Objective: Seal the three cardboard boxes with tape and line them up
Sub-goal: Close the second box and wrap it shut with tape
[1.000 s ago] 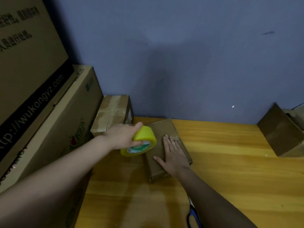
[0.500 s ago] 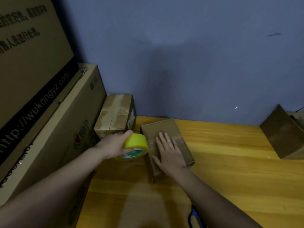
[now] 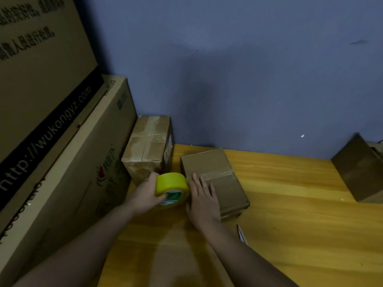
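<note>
**Mia:** Why is the right hand [image 3: 204, 200] lying flat on the small box [image 3: 215, 181]?

**Dad:** I think it holds the box down on the bench [image 3: 290, 224] so it can't slide. The fingers [image 3: 200, 186] are straight and a little spread, pressing on the top near its left edge.

**Mia:** And the left hand [image 3: 146, 195]?

**Dad:** It grips the yellow tape roll [image 3: 172, 188]. The fingers curl round it, with the thumb on top. The roll sits just left of the small box, low by the bench. I guess it is there to pull tape down over that side.

**Mia:** Is there tape on the box yet?

**Dad:** A shiny strip [image 3: 217, 175] runs across the top. I can't tell if it joins the roll.

**Mia:** How are the arms?

**Dad:** Both reach forward, close together, wrists low.

**Mia:** Where are the other boxes?

**Dad:** A taped box [image 3: 149, 146] stands in the corner, just behind the roll. Another box [image 3: 360, 168] is far off on the right, tilted.
</note>
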`<state>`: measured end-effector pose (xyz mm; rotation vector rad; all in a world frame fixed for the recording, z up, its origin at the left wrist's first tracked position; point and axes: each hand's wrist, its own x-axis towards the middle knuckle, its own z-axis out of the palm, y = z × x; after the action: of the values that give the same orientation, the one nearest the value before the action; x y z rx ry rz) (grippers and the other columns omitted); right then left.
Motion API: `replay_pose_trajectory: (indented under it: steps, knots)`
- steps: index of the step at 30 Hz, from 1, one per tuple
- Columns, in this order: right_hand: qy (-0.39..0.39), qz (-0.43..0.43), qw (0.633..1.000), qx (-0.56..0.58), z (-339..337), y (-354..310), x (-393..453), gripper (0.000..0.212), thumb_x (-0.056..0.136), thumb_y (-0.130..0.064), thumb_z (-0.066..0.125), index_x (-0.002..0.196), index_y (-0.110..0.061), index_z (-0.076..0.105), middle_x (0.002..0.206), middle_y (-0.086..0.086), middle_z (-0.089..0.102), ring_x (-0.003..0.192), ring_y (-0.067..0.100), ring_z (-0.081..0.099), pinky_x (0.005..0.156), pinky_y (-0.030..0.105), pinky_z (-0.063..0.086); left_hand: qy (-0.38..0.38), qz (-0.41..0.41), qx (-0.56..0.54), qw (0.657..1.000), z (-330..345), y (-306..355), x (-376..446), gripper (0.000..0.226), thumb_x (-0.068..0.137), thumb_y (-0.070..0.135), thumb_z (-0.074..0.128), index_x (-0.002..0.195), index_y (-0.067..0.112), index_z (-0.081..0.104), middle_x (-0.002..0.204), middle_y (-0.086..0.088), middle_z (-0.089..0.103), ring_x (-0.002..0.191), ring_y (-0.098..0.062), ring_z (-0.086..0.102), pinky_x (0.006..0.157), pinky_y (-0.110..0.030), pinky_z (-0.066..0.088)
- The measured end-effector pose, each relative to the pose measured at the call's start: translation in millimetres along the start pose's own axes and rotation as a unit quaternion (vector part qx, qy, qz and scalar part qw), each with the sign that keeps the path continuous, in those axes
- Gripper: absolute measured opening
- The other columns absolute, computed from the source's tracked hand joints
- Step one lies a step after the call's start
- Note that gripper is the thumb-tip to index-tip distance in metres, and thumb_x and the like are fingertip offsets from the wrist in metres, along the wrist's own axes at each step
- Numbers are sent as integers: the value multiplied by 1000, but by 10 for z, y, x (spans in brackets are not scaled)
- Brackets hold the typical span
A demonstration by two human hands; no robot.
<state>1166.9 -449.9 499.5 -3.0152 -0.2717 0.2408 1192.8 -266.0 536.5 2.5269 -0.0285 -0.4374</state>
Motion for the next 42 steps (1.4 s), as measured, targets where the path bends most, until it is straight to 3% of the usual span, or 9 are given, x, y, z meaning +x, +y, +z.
replay_pose_trajectory:
  steps: [3, 6, 13, 19, 24, 29, 34, 39, 42]
  knots:
    - [-2, 21, 1000, 3, 51, -14, 1, 72, 102, -25, 33, 142, -25, -27, 152, -5, -32, 140, 17, -28, 112, 39, -17, 21, 45, 130, 990, -64, 63, -7, 52, 89, 40, 61, 129, 25, 31, 121, 1, 53, 103, -16, 57, 79, -28, 49]
    - [4, 70, 997, 24, 55, -6, -11, 76, 100, -34, 40, 143, -37, -23, 146, -2, -39, 142, 28, -27, 110, 51, -17, 31, 81, 220, 972, -102, 86, -9, 53, 89, 44, 59, 130, 26, 30, 126, 1, 51, 109, -16, 55, 82, -27, 48]
    - [-10, 77, 997, 6, 30, 6, 21, 75, 100, -30, 44, 151, -37, -11, 159, 4, -22, 144, 35, -21, 111, 61, -10, 63, 95, 287, 951, -71, 181, -17, 55, 88, 43, 59, 130, 24, 29, 124, -3, 52, 109, -19, 56, 79, -29, 52]
    - [8, 79, 995, 66, -162, 78, 27, 65, 102, -31, 37, 151, -38, -4, 161, 0, -13, 147, 29, -14, 116, 57, -3, 40, 73, 252, 964, -346, 504, 10, 56, 85, 54, 57, 126, 25, 33, 113, -1, 59, 97, -21, 60, 73, -33, 50]
    - [5, 88, 970, 228, -401, 427, 37, 66, 100, -34, 44, 152, -39, 5, 162, -6, -5, 149, 24, -6, 117, 53, 2, 54, 119, 124, 984, -536, 933, 85, 68, 76, 55, 69, 125, 23, 36, 117, -3, 59, 102, -25, 60, 74, -37, 50]
    - [44, 54, 896, 438, -399, 926, 161, 69, 89, -40, 56, 149, -39, 24, 160, -7, 16, 148, 20, 12, 118, 52, 17, 70, 200, 69, 975, -471, 1403, 343, 63, 74, 48, 74, 122, 20, 42, 124, -4, 55, 116, -25, 53, 89, -39, 45]
    - [7, 89, 811, 579, -525, 1468, 189, 55, 95, -16, 56, 146, -19, 36, 147, 4, 43, 135, 24, 40, 114, 47, 31, 43, 242, -20, 969, -212, 1825, 635, 63, 71, 39, 73, 124, 23, 43, 126, -2, 55, 119, -26, 51, 97, -46, 42]
    - [42, 157, 849, 502, -484, 1797, 240, 47, 96, -13, 55, 141, -10, 42, 138, 2, 50, 126, 19, 47, 109, 33, 36, 30, 255, -57, 965, 138, 2232, 812, 64, 80, 39, 70, 137, 29, 42, 130, -5, 52, 123, -25, 50, 100, -34, 40]
    - [54, 186, 840, 506, -415, 1849, 254, 42, 95, -17, 58, 135, -12, 49, 130, 1, 57, 119, 20, 53, 99, 31, 42, 33, 249, 1, 968, 284, 2361, 848, 59, 87, 42, 60, 141, 42, 35, 123, -5, 47, 112, -28, 55, 92, -34, 45]
